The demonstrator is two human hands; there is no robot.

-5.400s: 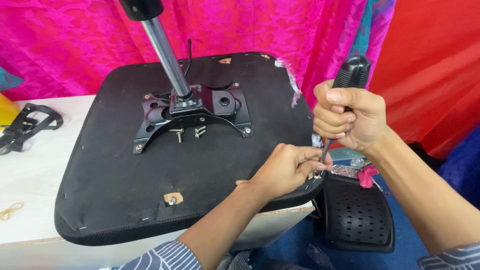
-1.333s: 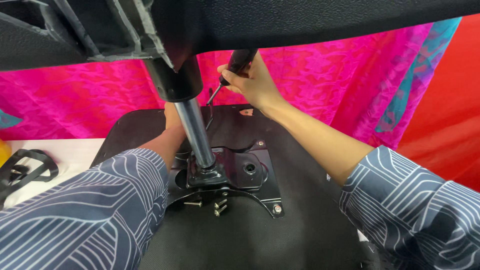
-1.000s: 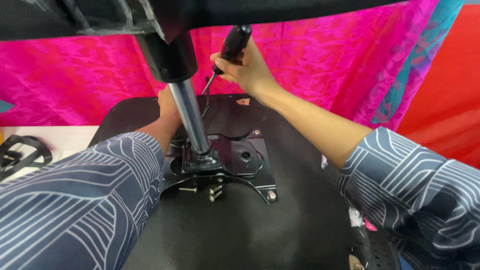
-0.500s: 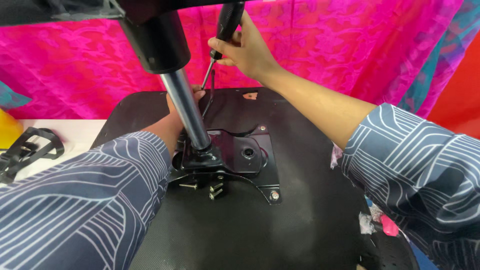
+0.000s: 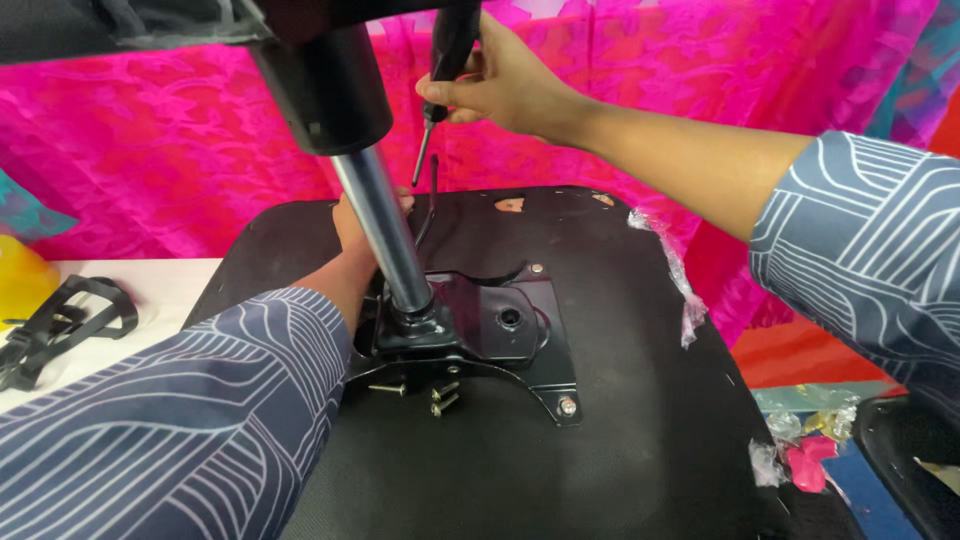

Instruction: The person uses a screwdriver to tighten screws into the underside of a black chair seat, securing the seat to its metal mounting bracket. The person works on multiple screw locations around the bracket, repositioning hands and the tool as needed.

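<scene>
An upturned black chair seat (image 5: pixel 640 440) lies on a white table, with a black metal mounting plate (image 5: pixel 505 330) bolted to its underside. A silver gas cylinder (image 5: pixel 385 235) rises from the plate into a black column. My right hand (image 5: pixel 500 85) grips a black-handled screwdriver (image 5: pixel 445 60), its tip hanging above the far side of the plate. My left hand (image 5: pixel 352 225) reaches behind the cylinder and is mostly hidden by it. Several loose screws (image 5: pixel 425 393) lie on the seat in front of the plate.
A black plastic part (image 5: pixel 60 325) lies on the white table (image 5: pixel 165 285) at the left, next to something yellow (image 5: pixel 25 285). Pink fabric (image 5: pixel 180 150) hangs behind. Plastic wrap scraps (image 5: pixel 685 300) cling to the seat's right edge. Another black chair part (image 5: pixel 905 455) sits low right.
My right hand has carried the screwdriver from the seat's near right edge up behind the cylinder. My left arm now reaches round the cylinder. My head has moved in closer.
</scene>
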